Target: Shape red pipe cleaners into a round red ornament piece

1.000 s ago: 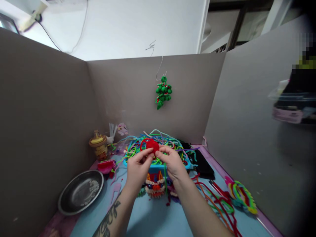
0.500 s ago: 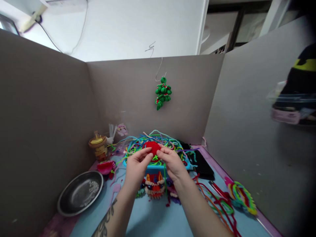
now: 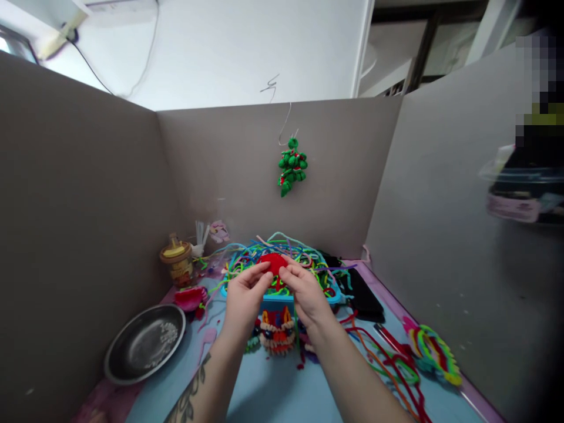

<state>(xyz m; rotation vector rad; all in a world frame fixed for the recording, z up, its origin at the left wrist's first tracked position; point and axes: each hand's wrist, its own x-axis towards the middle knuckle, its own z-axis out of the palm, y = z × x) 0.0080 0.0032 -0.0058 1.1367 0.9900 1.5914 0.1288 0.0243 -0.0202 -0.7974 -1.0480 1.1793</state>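
Note:
Between my two hands, in the middle of the head view, is a red fuzzy piece (image 3: pixel 275 262), rounded and seemingly made of chenille stems. My left hand (image 3: pixel 249 289) pinches its left edge between thumb and fingers. On the right edge, my right hand (image 3: pixel 303 289) grips it the same way. Both hands are raised in front of a blue basket (image 3: pixel 277 298) heaped with coloured chenille stems (image 3: pixel 247 252). Below them stands an orange and red chenille figure (image 3: pixel 277 335) with pale fringed bands, flanked by darker pieces partly hidden by my wrists.
A metal bowl (image 3: pixel 145 343) with small whitish bits lies at left, near a brown-lidded cup (image 3: pixel 177 261). At right are a black flat object (image 3: pixel 363 296), loose red stems (image 3: pixel 396 358) and a multicoloured coil (image 3: pixel 436 352). A green chenille ornament (image 3: pixel 292 167) hangs on the back panel.
Both hands keep their pinch on the red piece, which is turned slightly. The whole view has shifted a little; nothing else has visibly moved.

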